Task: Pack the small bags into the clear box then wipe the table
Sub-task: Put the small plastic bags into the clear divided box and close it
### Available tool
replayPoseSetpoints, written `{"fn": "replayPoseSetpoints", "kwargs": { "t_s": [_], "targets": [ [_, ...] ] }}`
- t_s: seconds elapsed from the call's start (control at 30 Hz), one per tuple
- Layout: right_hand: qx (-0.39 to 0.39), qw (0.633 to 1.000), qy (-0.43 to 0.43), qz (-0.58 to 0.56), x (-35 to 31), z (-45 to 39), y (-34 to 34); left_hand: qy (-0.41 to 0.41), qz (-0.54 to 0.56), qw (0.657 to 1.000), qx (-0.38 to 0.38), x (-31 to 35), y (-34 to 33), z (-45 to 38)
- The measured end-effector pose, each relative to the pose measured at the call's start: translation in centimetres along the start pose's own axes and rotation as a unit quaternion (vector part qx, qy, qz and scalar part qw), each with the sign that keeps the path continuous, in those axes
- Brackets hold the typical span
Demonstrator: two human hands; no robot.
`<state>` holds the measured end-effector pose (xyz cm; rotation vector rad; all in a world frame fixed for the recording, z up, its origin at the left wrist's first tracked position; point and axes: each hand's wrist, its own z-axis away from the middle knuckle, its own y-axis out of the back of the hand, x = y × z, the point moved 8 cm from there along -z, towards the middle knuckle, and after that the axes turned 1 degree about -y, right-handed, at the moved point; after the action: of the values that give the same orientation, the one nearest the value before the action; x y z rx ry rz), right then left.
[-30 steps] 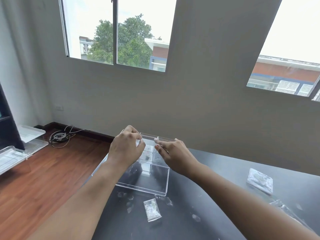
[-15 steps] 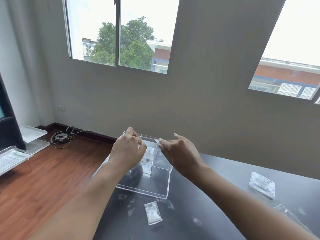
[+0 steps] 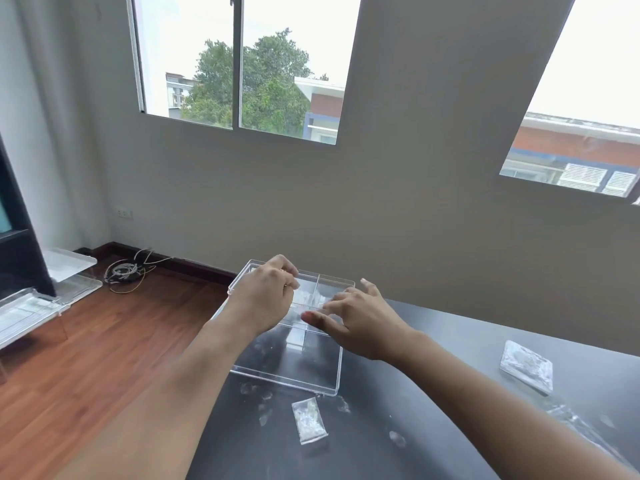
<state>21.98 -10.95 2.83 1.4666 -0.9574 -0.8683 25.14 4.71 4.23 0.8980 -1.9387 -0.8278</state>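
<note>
Room: grey wall, two windows, wood floor; dark counter lower right.
Change: right hand has let go and spread since a second ago, so a bag seems just dropped in.
Left hand: curled over box rim; cannot tell if gripping.
Box: clear, divided; small bags inside far compartments.
Right hand: fingers apart, empty, above box.
Loose bags: bag before box; flat packet far right, unpacked.

Right hand fingers now spread, seemingly.

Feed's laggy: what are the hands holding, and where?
Left hand pinches a small bag by its edge over the clear box. Right hand is spread open, holding nothing.
</note>
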Motion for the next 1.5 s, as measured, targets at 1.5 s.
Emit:
{"fn": "replayPoseSetpoints", "kwargs": {
  "t_s": [1.5],
  "targets": [
    [0.103,0.974,-0.169,-0.108,8.3,19.8,5.2,-0.153,-0.023,0.986,-0.066,8.1,3.5,15.8]
  ]
}}
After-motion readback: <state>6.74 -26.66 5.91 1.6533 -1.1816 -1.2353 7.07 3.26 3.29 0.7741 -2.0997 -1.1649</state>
